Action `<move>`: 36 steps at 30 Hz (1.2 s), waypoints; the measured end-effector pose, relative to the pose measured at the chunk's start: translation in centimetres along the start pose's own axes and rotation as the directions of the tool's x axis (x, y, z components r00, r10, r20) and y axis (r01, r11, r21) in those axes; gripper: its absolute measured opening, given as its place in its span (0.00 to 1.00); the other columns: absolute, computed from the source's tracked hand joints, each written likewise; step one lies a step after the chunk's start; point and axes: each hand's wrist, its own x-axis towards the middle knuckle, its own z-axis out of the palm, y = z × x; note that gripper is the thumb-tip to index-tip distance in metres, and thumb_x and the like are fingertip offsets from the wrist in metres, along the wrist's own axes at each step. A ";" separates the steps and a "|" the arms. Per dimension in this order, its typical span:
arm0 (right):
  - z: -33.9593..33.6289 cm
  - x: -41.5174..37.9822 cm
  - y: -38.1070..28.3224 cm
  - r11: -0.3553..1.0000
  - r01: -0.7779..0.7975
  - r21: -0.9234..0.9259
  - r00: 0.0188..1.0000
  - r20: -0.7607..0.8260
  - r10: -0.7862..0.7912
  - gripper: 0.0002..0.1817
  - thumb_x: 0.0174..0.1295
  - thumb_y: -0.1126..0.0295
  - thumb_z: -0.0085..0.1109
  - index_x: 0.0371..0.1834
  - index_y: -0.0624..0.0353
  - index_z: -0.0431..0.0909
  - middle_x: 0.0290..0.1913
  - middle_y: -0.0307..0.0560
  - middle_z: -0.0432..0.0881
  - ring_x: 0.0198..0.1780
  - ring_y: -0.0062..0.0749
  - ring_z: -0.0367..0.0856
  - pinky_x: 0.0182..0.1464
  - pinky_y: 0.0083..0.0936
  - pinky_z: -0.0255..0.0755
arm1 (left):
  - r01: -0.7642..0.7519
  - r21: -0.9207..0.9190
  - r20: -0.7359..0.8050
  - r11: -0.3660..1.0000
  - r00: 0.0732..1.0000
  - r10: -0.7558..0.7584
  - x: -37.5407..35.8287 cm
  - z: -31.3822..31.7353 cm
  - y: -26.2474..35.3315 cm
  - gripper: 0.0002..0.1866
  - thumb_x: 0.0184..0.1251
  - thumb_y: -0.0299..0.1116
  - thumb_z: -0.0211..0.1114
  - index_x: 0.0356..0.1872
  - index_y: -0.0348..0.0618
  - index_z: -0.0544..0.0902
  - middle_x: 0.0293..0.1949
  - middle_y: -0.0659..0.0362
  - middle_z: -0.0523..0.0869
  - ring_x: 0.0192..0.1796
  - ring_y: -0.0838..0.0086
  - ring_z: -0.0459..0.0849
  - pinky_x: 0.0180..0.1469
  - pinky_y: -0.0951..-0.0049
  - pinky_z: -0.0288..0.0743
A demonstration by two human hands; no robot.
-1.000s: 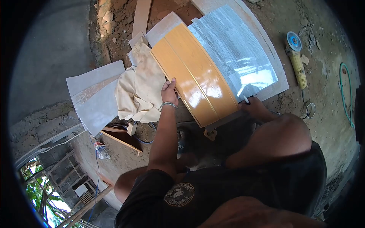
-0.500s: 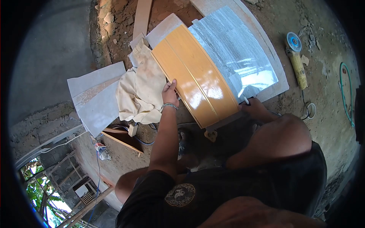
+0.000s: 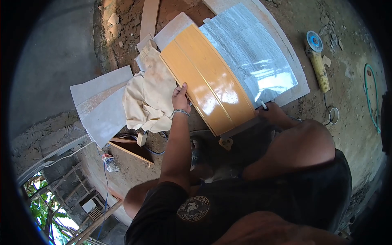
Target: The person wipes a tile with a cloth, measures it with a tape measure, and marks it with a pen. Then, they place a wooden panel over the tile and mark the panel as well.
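My left hand (image 3: pixel 180 99) is closed on the near left edge of a glossy yellow-brown panel (image 3: pixel 208 77), thumb on top and a bracelet at the wrist. The panel has a groove along its length and lies over a grey streaked glossy tile (image 3: pixel 249 45). At the panel's lower right corner, my right hand (image 3: pixel 272 112) is closed around a white pen-like marker (image 3: pixel 263 105), its tip over the tile. Part of the right hand's fingers is hidden. A crumpled beige cloth (image 3: pixel 149 90) lies just left of my left hand.
An angle grinder (image 3: pixel 317 61) with a blue disc lies on the ground at right, near a green hose (image 3: pixel 371 98). Cut grey tile pieces (image 3: pixel 104 114) lie at left. A wooden frame piece (image 3: pixel 132 151) and cables are near my left forearm.
The view has shifted slightly, so everything sits a little further left and up. Both hands keep their places on the panel and marker; the marker tilts a little more upright.
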 end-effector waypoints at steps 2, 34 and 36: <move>0.1 0.2 0.7 0.999 0.011 -0.045 1.000 -0.020 -0.012 0.16 0.64 0.59 0.68 0.34 0.65 0.84 0.25 0.41 0.81 0.28 0.24 0.77 0.34 0.29 0.72 | 0.041 0.091 -0.248 0.995 0.969 -0.017 -0.2 0.5 0.8 0.15 0.66 0.40 0.74 0.41 0.43 0.78 0.39 0.57 0.85 0.38 0.71 0.82 0.39 0.66 0.79; -6.8 3.9 -18.9 0.804 0.548 -0.232 0.788 -0.179 -0.589 0.21 0.77 0.55 0.53 0.53 0.62 0.85 0.31 0.39 0.79 0.33 0.18 0.75 0.37 0.20 0.73 | -0.440 0.854 0.440 -0.278 0.896 -0.064 -3.2 13.8 6.6 0.65 0.46 0.46 0.84 0.82 0.56 0.47 0.83 0.50 0.45 0.82 0.45 0.49 0.74 0.46 0.66; -5.2 9.2 -20.2 0.693 0.642 -0.328 0.664 -0.214 -0.717 0.17 0.74 0.61 0.58 0.55 0.61 0.84 0.41 0.49 0.86 0.46 0.32 0.85 0.48 0.29 0.78 | -0.423 0.858 0.411 -0.291 0.906 -0.104 -2.6 14.2 6.0 0.67 0.47 0.43 0.84 0.83 0.51 0.43 0.83 0.46 0.42 0.81 0.39 0.47 0.73 0.47 0.69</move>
